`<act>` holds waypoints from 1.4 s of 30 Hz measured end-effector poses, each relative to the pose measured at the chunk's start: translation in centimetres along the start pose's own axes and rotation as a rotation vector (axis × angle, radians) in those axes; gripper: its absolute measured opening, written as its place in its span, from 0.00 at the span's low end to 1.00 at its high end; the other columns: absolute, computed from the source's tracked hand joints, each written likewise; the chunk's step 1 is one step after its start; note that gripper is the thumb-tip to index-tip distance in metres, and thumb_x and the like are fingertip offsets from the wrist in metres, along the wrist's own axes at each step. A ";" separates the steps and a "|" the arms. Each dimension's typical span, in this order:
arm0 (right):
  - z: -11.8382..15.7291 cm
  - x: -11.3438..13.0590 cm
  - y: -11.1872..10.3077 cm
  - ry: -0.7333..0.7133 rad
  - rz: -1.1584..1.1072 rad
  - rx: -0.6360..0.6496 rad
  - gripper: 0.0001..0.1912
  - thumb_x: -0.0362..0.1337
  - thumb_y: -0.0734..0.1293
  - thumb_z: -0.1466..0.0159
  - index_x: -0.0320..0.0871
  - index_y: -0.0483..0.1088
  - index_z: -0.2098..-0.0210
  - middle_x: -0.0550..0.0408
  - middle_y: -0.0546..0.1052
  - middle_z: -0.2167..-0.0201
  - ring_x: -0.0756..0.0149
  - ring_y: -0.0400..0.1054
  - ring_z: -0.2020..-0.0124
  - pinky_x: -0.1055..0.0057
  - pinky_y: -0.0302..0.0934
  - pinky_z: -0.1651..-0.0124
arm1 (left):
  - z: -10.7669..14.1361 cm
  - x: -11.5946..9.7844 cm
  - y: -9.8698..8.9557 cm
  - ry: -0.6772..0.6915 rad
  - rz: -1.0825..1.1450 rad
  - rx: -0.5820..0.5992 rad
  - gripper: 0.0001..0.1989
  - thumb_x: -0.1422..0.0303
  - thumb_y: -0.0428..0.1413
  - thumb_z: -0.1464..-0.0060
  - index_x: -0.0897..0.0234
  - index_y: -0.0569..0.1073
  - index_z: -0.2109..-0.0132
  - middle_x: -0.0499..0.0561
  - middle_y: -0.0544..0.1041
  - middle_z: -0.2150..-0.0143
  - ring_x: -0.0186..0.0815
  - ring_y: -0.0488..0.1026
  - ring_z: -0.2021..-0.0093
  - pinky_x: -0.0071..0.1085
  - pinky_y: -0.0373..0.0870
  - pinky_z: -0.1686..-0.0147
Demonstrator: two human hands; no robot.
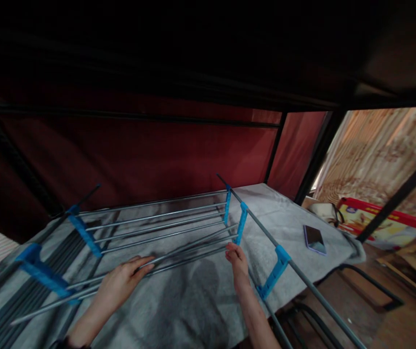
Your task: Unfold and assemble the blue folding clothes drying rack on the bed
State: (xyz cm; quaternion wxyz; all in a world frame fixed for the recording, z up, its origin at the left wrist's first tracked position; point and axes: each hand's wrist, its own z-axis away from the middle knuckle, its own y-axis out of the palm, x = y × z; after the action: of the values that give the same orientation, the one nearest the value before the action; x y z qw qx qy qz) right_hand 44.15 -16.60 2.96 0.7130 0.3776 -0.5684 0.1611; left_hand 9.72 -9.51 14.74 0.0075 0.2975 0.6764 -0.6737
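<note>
Rod slanting over a blue-bracketed rack on grey blanket, left hand gripping it with curled fingers left of centre, right hand hovering half open near a right-side blue bracket, any contact there being impossible to tell, phone lying farther right

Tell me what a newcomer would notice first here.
Probably the bright blue connectors, joining the metal rods across the grey sheet in the foreground. Next, likely the broad dark red panel behind them, then the red-and-yellow box at far right.
</note>
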 end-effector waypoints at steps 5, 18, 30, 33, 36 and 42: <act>0.2 3.2 1.9 0.129 -0.187 0.074 0.20 0.47 0.77 0.51 0.46 0.76 0.60 0.53 0.82 0.60 0.60 0.75 0.60 0.61 0.68 0.52 | 0.2 -0.6 0.8 -0.001 -0.036 0.009 0.25 0.52 0.46 0.39 0.50 0.82 0.46 0.50 0.83 0.47 0.49 0.81 0.47 0.37 0.76 0.50; -0.9 5.3 3.4 0.172 -0.196 0.106 0.20 0.42 0.78 0.51 0.46 0.73 0.60 0.53 0.83 0.62 0.62 0.76 0.63 0.63 0.70 0.54 | -0.5 0.1 2.0 0.024 0.000 0.010 0.24 0.52 0.46 0.37 0.51 0.81 0.45 0.52 0.83 0.50 0.47 0.81 0.51 0.35 0.76 0.54; -1.0 5.9 2.7 0.202 -0.209 0.118 0.20 0.38 0.77 0.49 0.44 0.73 0.58 0.50 0.83 0.60 0.65 0.77 0.62 0.66 0.70 0.52 | -1.6 0.2 1.7 0.079 -0.070 0.004 0.23 0.55 0.46 0.34 0.50 0.81 0.43 0.52 0.82 0.50 0.46 0.81 0.53 0.36 0.75 0.53; -1.1 6.0 2.6 0.217 -0.199 0.103 0.20 0.38 0.77 0.50 0.44 0.74 0.58 0.50 0.83 0.59 0.65 0.77 0.62 0.68 0.70 0.53 | -1.6 0.1 1.5 0.092 -0.100 -0.015 0.22 0.56 0.46 0.34 0.50 0.81 0.44 0.51 0.83 0.51 0.45 0.81 0.53 0.36 0.75 0.52; -1.2 6.0 2.4 0.230 -0.192 0.091 0.20 0.37 0.76 0.50 0.44 0.75 0.58 0.50 0.83 0.59 0.65 0.77 0.62 0.67 0.71 0.54 | -1.6 0.3 1.5 0.108 -0.106 -0.032 0.22 0.55 0.47 0.34 0.51 0.81 0.44 0.52 0.83 0.51 0.45 0.81 0.55 0.35 0.75 0.54; -1.2 6.0 1.9 0.220 -0.181 0.088 0.19 0.37 0.76 0.51 0.44 0.76 0.59 0.51 0.83 0.60 0.64 0.77 0.63 0.66 0.71 0.54 | -1.4 0.1 1.5 0.146 -0.095 -0.054 0.22 0.56 0.46 0.33 0.52 0.82 0.45 0.51 0.83 0.53 0.43 0.81 0.56 0.35 0.75 0.54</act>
State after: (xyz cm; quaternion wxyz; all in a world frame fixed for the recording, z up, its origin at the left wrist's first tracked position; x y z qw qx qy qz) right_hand 45.60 -15.67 9.16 0.7653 0.4382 -0.4430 0.1613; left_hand 10.82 -8.29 13.47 -0.0661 0.3131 0.7064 -0.6313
